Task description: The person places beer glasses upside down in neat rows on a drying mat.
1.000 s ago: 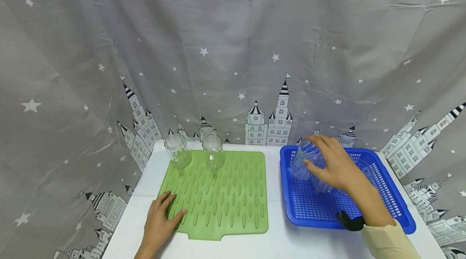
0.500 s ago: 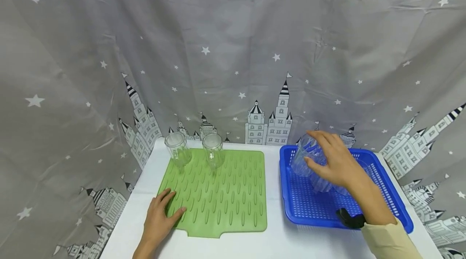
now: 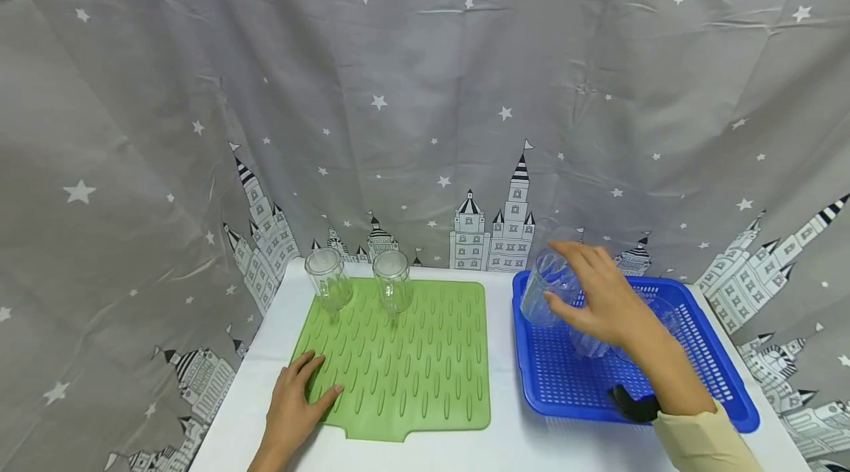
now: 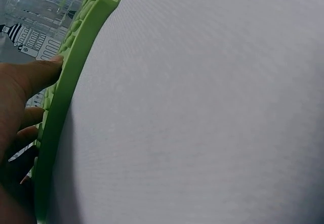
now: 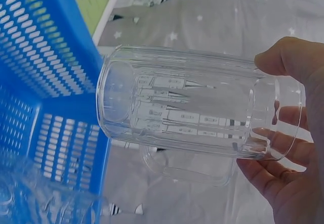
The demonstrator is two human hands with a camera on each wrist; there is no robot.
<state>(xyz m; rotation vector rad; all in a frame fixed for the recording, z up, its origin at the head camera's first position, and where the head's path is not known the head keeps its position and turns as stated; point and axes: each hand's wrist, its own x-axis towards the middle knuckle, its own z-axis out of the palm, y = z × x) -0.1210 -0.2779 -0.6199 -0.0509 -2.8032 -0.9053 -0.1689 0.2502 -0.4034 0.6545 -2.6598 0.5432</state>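
My right hand (image 3: 600,299) grips a clear ribbed glass (image 3: 546,286) by its rim end, lifted above the far left of the blue basket (image 3: 697,310). In the right wrist view the clear ribbed glass (image 5: 187,105) lies sideways between thumb and fingers (image 5: 273,176). More clear glasses (image 3: 591,343) lie in the basket under the hand. My left hand (image 3: 295,402) rests flat on the near left corner of the green ribbed mat (image 3: 412,361); its fingers (image 4: 30,75) touch the mat edge (image 4: 66,87). Two upright glasses (image 3: 328,280) (image 3: 393,282) stand at the mat's far edge.
A white table (image 3: 505,442) carries the mat and basket. A grey star-and-castle curtain (image 3: 425,103) hangs close behind and at both sides. A black strap (image 3: 631,404) sits on my right wrist.
My right hand has raised the ribbed glass a little and carried it leftward over the basket's left rim. The left hand has stayed on the mat.
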